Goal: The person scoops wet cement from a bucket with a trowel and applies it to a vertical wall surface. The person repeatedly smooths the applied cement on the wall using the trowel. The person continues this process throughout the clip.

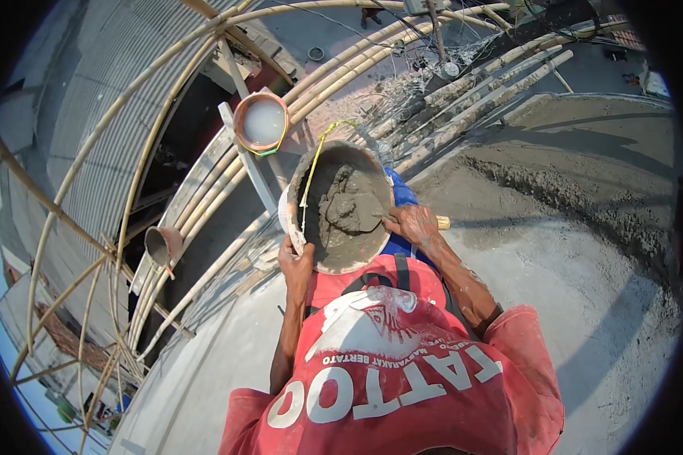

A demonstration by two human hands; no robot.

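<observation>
Three buckets in view! The big mortar bucket (332, 265) sits right between two hands, just in front of the red shirt (402, 364), one yellow cord (311, 173) across its rim and one heap of grey mortar (353, 211) inside. Left hand (297, 264) pinches the near-left rim. Right hand (416, 225), fingers curled tight, grips one wooden handle (443, 223) at the right edge. Beyond, one orange bucket (240, 121) holds cloudy liquid (264, 123); one smaller bucket (174, 241) rests by the poles (199, 214).
</observation>
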